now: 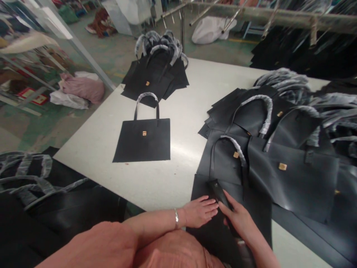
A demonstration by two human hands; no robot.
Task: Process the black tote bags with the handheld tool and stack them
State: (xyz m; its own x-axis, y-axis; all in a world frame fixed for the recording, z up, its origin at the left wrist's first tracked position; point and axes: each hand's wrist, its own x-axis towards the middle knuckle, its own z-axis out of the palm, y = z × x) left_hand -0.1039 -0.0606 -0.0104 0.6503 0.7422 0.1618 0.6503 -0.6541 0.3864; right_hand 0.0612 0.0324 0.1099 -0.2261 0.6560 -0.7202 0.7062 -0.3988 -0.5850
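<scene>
Black sheet (200,188) is laid at the near side of the table (184,139), under both hands. On it the left hand (199,212) is spread flat, palm down; by the right hand (237,216) a dark tool (216,188) is gripped. The tool's kind cannot be made out, black on black, and its lower part is hidden by the fingers. The sheet's near end is lost against the body. One bracelet (176,218) is worn on the left wrist.

To the right, the sheet is crowded by a large pile (295,178), cut off by the frame; at least four gold clasps can be counted there, but not the bags. To the left, bare table is left as far as its slanting edge. One bag (142,145), with one clasp, is set flat, well apart from the large pile; its handle is met by one far pile (156,80) at the far corner, where one clasp is shown. Below the left edge, more bags (69,201) are partly cut off.
</scene>
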